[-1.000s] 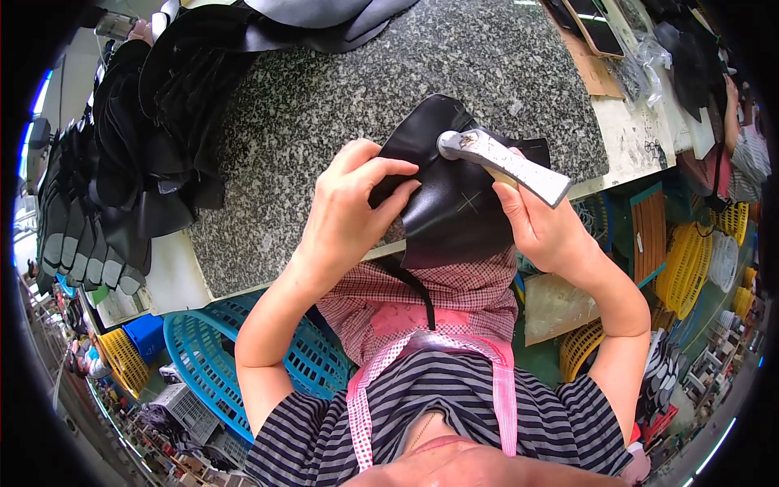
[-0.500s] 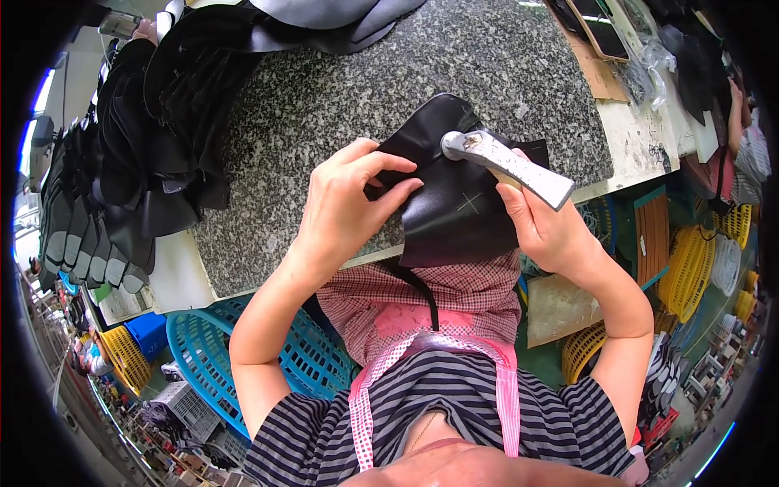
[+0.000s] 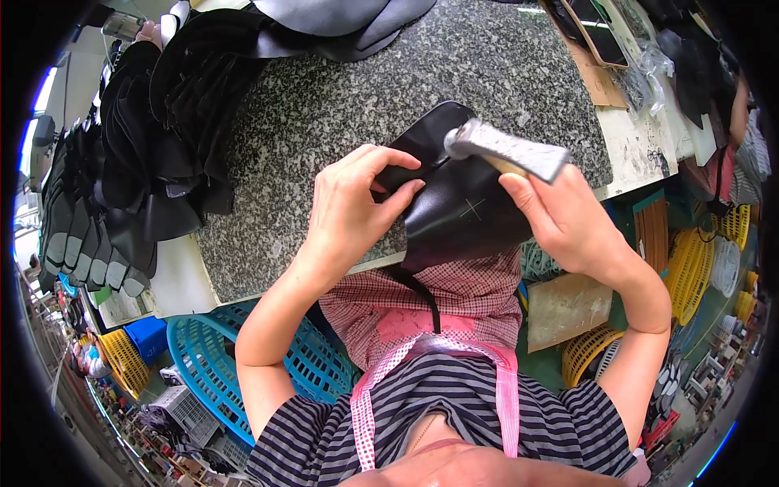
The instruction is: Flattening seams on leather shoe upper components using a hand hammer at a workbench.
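A black leather piece with a pale cross mark lies on the speckled stone slab, its near edge hanging over toward my lap. My left hand has thumb and forefinger on the leather's left edge, gripping it at a fold. In my right hand is a hammer with a pale metal head and wooden handle, its fingers wrapped round the handle. The hammer's round face is over the leather, close to my left fingertips; whether it touches cannot be made out.
Stacked black leather pieces crowd the slab's left and far side. A phone and clear plastic lie at the far right. A blue basket stands below left, yellow baskets at right. Another person's arm shows at the far right.
My right hand has shifted a little right, and the hammer head has tilted, its rear end swinging away from me. The leather has slid slightly toward me. My left hand keeps its grip.
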Demonstrator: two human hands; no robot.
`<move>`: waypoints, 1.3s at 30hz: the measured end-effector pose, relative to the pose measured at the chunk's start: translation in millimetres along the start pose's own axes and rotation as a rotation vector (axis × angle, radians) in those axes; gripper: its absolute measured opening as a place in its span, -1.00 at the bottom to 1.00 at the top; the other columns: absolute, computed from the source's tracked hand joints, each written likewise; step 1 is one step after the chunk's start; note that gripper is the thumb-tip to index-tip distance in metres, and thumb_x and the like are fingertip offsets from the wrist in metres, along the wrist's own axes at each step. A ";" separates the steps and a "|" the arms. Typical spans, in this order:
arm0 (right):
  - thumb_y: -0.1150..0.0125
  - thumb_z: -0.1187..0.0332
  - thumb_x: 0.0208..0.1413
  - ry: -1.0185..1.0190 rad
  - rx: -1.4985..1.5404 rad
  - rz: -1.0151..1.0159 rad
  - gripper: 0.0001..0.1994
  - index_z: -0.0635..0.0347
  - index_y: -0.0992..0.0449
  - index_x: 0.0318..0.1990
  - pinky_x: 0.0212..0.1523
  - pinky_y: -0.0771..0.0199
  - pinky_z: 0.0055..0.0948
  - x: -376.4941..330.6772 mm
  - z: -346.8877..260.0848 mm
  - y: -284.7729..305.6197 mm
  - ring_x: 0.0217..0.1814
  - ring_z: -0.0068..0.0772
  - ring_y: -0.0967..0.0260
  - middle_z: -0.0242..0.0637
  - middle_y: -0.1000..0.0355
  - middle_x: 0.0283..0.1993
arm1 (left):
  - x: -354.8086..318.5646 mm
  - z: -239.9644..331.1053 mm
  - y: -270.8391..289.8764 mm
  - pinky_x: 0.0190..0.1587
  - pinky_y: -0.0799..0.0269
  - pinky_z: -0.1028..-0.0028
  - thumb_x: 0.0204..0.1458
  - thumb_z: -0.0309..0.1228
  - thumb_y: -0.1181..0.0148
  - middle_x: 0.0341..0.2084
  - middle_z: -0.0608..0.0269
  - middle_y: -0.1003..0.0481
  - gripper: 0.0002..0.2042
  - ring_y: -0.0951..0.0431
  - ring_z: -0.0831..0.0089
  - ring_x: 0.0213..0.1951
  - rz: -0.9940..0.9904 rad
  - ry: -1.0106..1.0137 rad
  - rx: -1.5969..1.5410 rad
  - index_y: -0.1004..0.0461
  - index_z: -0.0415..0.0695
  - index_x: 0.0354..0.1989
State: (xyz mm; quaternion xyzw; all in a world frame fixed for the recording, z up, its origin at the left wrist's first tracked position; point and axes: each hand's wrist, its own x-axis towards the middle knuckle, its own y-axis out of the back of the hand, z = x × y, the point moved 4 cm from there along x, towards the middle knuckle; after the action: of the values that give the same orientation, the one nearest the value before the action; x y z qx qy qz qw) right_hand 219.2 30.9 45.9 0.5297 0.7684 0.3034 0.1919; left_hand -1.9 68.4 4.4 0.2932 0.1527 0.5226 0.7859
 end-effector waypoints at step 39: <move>-0.08 0.51 0.25 0.099 0.108 0.049 -0.79 0.35 -0.45 0.01 -0.42 -0.40 -0.09 9.5 16.2 -32.4 -0.40 0.17 -0.44 0.03 -0.38 -0.24 | -23.2 0.4 5.0 -0.40 -0.52 0.56 -0.06 -0.58 -0.46 -0.40 0.26 -0.55 -0.77 -0.58 0.54 -0.44 0.062 0.100 -0.062 -0.66 -0.19 -0.19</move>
State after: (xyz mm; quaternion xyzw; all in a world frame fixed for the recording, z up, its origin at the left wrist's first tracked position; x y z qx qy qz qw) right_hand 203.2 35.7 12.5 0.5424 0.7789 0.2919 0.1175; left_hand -14.7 48.6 6.3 0.2470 0.1664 0.5653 0.7692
